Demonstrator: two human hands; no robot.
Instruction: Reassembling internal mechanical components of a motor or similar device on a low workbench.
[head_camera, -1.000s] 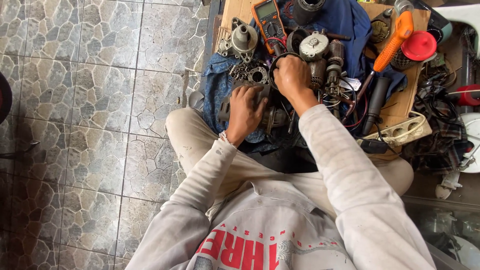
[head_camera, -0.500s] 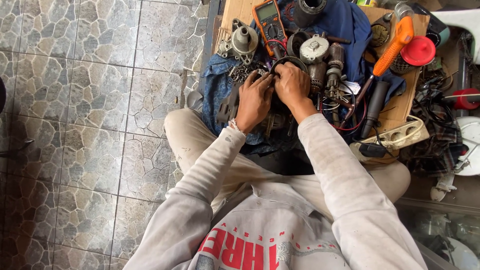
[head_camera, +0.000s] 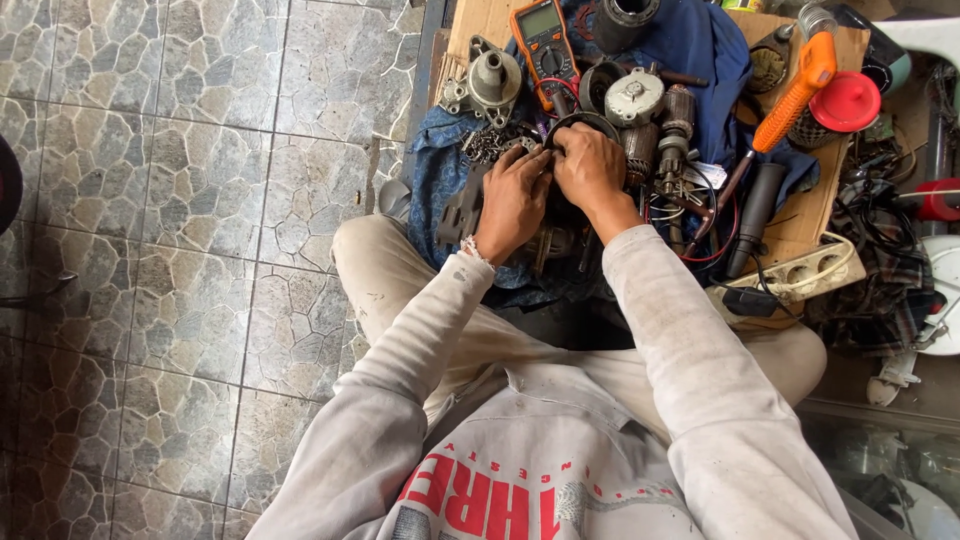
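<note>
I'm seeing both hands working close together on a dark round motor housing (head_camera: 575, 125) lying on the blue cloth (head_camera: 440, 170). Left hand (head_camera: 512, 195) is curling its fingers onto the housing's near edge; right hand (head_camera: 590, 170) is pinching its rim. Orange multimeter (head_camera: 541, 35) is sitting just beyond, armature (head_camera: 675, 125) to the right.

Part under both hands (head_camera: 548, 190) — hidden
</note>
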